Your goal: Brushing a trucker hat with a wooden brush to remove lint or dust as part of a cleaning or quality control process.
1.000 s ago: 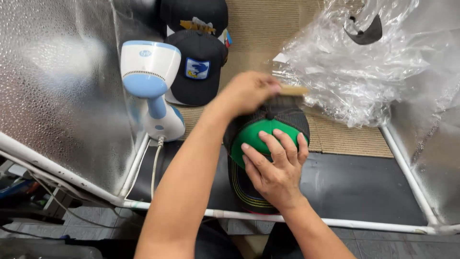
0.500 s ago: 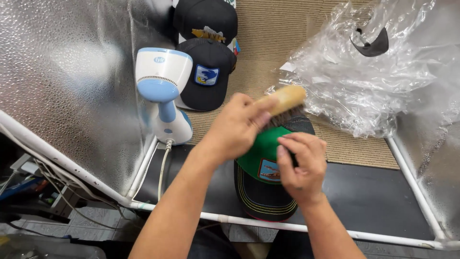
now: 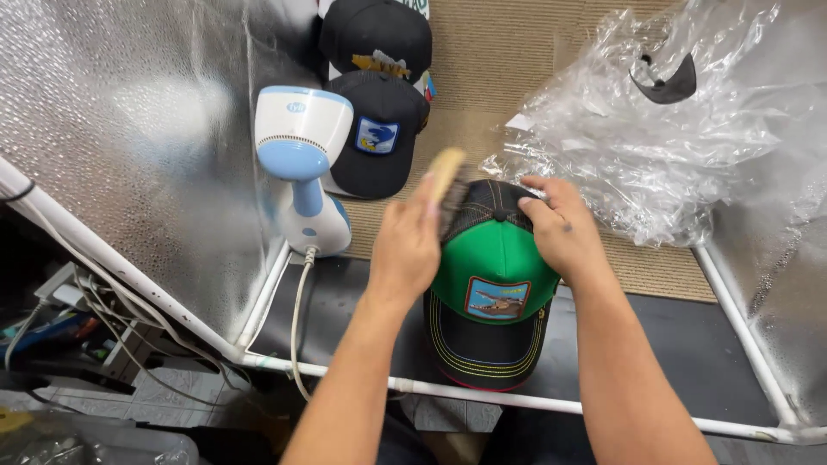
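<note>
A cap (image 3: 493, 267) with a green front, a rectangular patch, black mesh back and a black brim with coloured stitching sits on the black mat (image 3: 672, 344). My left hand (image 3: 407, 245) grips a wooden brush (image 3: 446, 176) and presses its bristles against the cap's left mesh side. My right hand (image 3: 562, 226) rests on the cap's right rear, holding it steady.
A white and blue handheld steamer (image 3: 301, 164) with a cord stands left of the cap. Two black caps (image 3: 375, 129) lie behind on a woven tan mat. Crumpled clear plastic (image 3: 655, 138) is heaped at right. Silver reflective walls and white pipe frame (image 3: 551, 405) enclose the space.
The brush has swung from the cap's top rear to its left side. My right hand slid off the green front to the cap's right rear, uncovering the patch.
</note>
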